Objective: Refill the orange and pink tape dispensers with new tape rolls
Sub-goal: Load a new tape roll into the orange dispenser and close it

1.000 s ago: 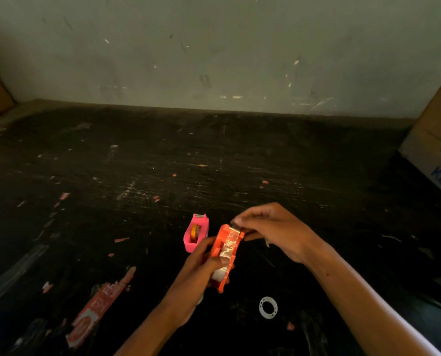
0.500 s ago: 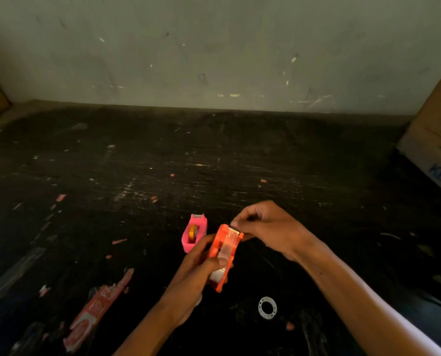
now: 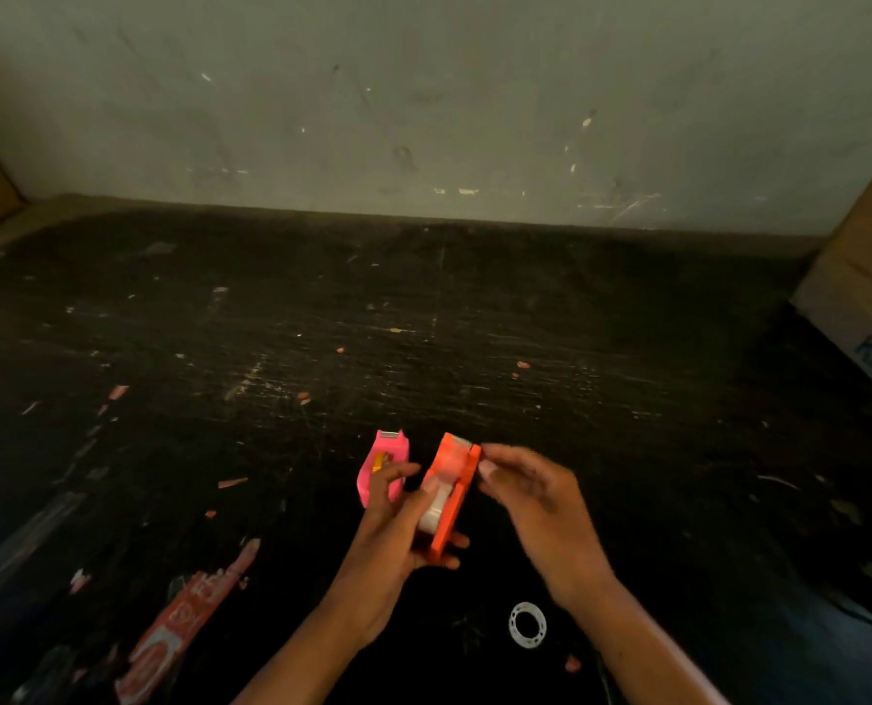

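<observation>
Left hand (image 3: 396,539) gripped the orange dispenser (image 3: 452,493) from below, thumb across its clear tape roll (image 3: 431,511), holding it above the dark table (image 3: 424,323). My right hand (image 3: 535,506) hovered just beside the dispenser's front end, fingers loosely spread, holding nothing I could make out through the blur. I saw the pink dispenser (image 3: 385,463) standing on the table just left of it, behind my left fingers.
</observation>
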The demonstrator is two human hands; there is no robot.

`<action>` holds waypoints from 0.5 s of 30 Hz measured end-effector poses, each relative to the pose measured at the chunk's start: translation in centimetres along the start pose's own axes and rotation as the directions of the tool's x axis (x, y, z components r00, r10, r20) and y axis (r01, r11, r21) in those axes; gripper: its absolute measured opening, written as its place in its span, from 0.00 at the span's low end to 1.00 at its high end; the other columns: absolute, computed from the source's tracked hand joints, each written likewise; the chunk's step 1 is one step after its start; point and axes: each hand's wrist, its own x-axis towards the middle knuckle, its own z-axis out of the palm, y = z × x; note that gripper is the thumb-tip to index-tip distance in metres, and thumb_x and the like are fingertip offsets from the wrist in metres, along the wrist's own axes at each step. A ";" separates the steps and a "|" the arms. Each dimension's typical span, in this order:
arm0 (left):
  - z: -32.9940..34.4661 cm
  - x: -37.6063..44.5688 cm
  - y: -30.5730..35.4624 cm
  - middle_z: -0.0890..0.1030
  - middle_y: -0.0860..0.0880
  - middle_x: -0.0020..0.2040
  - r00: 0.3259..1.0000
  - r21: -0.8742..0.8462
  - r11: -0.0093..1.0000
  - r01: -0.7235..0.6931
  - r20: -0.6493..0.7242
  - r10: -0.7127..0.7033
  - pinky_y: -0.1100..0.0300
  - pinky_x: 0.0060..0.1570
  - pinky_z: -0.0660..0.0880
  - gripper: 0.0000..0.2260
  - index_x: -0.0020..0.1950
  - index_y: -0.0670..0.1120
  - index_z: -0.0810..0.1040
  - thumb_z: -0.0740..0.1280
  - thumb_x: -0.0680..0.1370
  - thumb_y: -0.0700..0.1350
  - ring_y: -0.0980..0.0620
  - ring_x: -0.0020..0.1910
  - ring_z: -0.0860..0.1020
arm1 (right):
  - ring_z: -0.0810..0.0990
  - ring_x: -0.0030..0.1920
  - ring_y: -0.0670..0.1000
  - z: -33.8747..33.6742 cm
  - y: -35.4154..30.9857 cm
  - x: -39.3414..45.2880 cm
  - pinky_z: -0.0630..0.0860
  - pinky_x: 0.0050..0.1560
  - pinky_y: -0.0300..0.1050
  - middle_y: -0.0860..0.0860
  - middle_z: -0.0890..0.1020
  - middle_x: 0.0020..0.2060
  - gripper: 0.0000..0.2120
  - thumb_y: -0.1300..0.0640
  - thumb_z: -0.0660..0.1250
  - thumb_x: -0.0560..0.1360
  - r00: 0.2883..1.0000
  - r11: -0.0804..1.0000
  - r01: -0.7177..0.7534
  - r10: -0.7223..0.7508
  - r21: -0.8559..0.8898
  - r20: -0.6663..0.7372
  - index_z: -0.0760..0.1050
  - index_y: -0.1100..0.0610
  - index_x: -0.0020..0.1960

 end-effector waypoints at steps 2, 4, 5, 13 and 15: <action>0.2 0.5 -0.7 0.81 0.41 0.51 1.000 -0.023 1.000 0.004 -0.020 -0.004 0.51 0.38 0.80 0.20 0.57 0.56 0.71 0.67 0.66 0.54 0.43 0.41 0.83 | 0.81 0.50 0.36 0.5 1.4 -0.5 0.77 0.48 0.29 0.46 0.83 0.50 0.11 0.62 0.66 0.75 0.999 0.999 0.030 -0.031 -0.026 -0.026 0.78 0.51 0.56; 0.3 1.0 -1.1 0.82 0.42 0.53 1.000 -0.058 0.998 0.028 -0.013 -0.028 0.44 0.48 0.80 0.17 0.53 0.57 0.75 0.69 0.65 0.54 0.44 0.48 0.83 | 0.78 0.51 0.30 1.0 2.4 -0.8 0.74 0.46 0.23 0.42 0.80 0.54 0.13 0.62 0.65 0.76 0.999 0.999 0.036 -0.036 -0.019 0.007 0.77 0.48 0.56; 0.3 1.2 -1.2 0.83 0.43 0.53 0.999 -0.060 0.998 0.034 -0.010 -0.034 0.43 0.51 0.79 0.16 0.52 0.56 0.77 0.69 0.65 0.54 0.44 0.50 0.83 | 0.77 0.53 0.29 1.2 2.9 -0.9 0.73 0.47 0.22 0.40 0.79 0.55 0.13 0.61 0.64 0.76 0.998 0.999 0.043 -0.041 -0.029 0.041 0.78 0.46 0.56; 0.5 4.3 -2.4 0.81 0.48 0.57 0.996 0.153 0.986 0.072 -0.064 -0.063 0.49 0.59 0.76 0.17 0.57 0.56 0.77 0.67 0.69 0.57 0.51 0.57 0.79 | 0.73 0.64 0.38 1.2 5.4 2.0 0.71 0.67 0.41 0.43 0.77 0.64 0.19 0.62 0.65 0.76 0.998 0.996 0.008 -0.002 -0.090 0.070 0.75 0.48 0.63; 0.7 5.5 -2.7 0.81 0.51 0.56 0.995 0.201 0.975 0.089 -0.064 -0.078 0.53 0.58 0.75 0.12 0.57 0.56 0.77 0.66 0.74 0.53 0.54 0.56 0.78 | 0.76 0.63 0.40 0.9 5.9 3.1 0.73 0.66 0.42 0.45 0.79 0.62 0.19 0.65 0.65 0.75 0.998 0.996 -0.005 0.010 -0.084 0.060 0.76 0.48 0.62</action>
